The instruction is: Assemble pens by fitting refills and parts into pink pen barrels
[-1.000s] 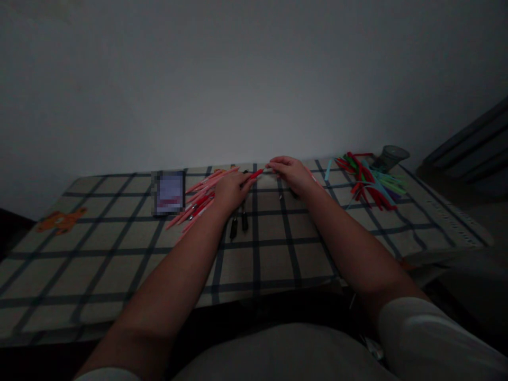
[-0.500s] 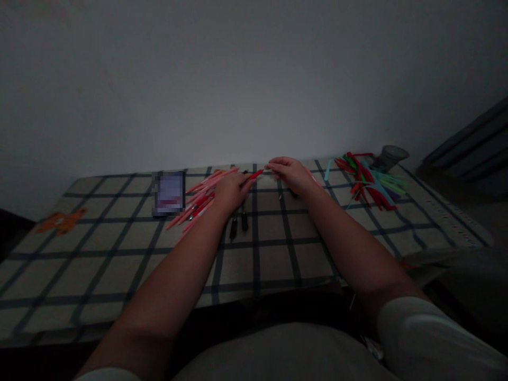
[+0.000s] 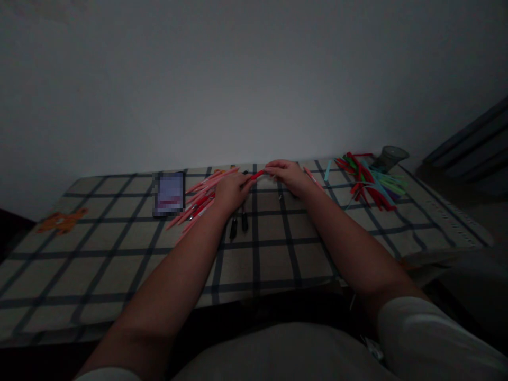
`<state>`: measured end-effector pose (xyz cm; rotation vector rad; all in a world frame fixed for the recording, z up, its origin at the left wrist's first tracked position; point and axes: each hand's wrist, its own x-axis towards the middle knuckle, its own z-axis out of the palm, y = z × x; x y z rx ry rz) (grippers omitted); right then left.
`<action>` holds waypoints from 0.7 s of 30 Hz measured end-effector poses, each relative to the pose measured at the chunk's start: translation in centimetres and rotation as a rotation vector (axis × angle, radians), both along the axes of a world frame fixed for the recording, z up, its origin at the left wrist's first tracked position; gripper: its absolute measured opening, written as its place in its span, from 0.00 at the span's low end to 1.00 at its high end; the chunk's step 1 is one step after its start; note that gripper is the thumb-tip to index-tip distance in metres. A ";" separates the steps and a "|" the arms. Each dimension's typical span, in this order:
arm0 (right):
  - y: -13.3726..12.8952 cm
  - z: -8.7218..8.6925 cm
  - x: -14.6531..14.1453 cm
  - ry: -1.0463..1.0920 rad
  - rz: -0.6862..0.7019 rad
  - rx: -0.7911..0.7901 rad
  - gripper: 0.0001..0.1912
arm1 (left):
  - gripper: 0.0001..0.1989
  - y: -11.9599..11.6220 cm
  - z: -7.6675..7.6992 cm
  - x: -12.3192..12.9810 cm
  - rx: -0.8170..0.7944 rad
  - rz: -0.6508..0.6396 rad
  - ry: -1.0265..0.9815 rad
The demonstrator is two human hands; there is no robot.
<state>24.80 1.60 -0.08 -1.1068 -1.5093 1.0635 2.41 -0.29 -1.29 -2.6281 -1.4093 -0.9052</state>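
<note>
My left hand (image 3: pixel 230 191) is closed round a slim red pen (image 3: pixel 257 174), whose far end points up and right. At that end the fingertips of my right hand (image 3: pixel 286 175) are pinched together, touching the pen's tip; any small part between them is too small to make out. Several pink and red pens (image 3: pixel 200 201), some with shiny metal bits, lie in a loose pile beside and partly under my left hand. Two thin tools with black handles (image 3: pixel 233 228) lie just below that hand. Another pink pen (image 3: pixel 313 178) lies behind my right wrist.
A tablet-like device (image 3: pixel 170 193), blurred, lies left of the pens. At the right is a heap of red, green and blue strips (image 3: pixel 365 182), near a dark cup (image 3: pixel 391 154). A checked cloth (image 3: pixel 273 259) covers the table, which meets a wall (image 3: pixel 254 95).
My right hand has shifted slightly down and left, and its fingertips have closed in on the red pen's tip. My left hand has hardly moved.
</note>
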 end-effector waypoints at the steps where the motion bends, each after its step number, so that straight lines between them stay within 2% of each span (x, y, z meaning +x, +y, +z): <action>1: -0.1 0.1 0.0 -0.014 -0.005 -0.004 0.18 | 0.18 0.0 0.0 0.0 -0.004 0.003 0.004; 7: -0.7 0.5 -0.3 -0.025 0.018 -0.008 0.15 | 0.18 0.2 -0.3 -0.1 -0.006 0.006 0.014; 14: -0.2 0.6 0.5 -0.028 0.049 0.056 0.20 | 0.17 -0.1 0.1 -0.1 0.001 0.014 -0.036; 18: -0.9 1.6 2.0 -0.287 0.019 0.095 0.13 | 0.16 -0.2 0.2 -0.1 -0.027 0.076 -0.093; 21: -1.6 2.4 3.1 -0.469 0.084 0.058 0.13 | 0.15 -0.2 0.2 -0.1 -0.029 0.100 -0.116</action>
